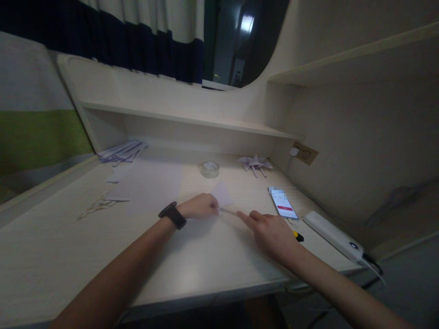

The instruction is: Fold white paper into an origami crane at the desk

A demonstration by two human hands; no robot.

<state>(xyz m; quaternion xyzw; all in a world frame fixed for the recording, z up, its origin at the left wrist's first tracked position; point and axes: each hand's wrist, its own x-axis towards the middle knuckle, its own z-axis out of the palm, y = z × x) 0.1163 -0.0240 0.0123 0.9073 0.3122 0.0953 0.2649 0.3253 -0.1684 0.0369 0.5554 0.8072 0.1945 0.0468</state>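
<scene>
My left hand (202, 205), with a dark watch on its wrist, is closed at the near edge of a small white piece of paper (222, 193) on the desk. The fingertips pinch the paper near its lower corner. My right hand (269, 228) is wrapped round a utility knife, index finger stretched along it. The knife's thin blade (229, 212) points left and meets the paper beside my left fingers. Behind the right wrist a yellow and black end (297, 236) shows, in line with the blade. Most of the handle is hidden by the hand.
A clear tape roll (210, 170) stands behind the paper, folded paper pinwheels (255, 163) at back right. A phone (284, 204) and white power strip (332, 237) lie right. Paper strips (123, 151), a large sheet (154, 178) and thin pale strands (96, 206) lie left.
</scene>
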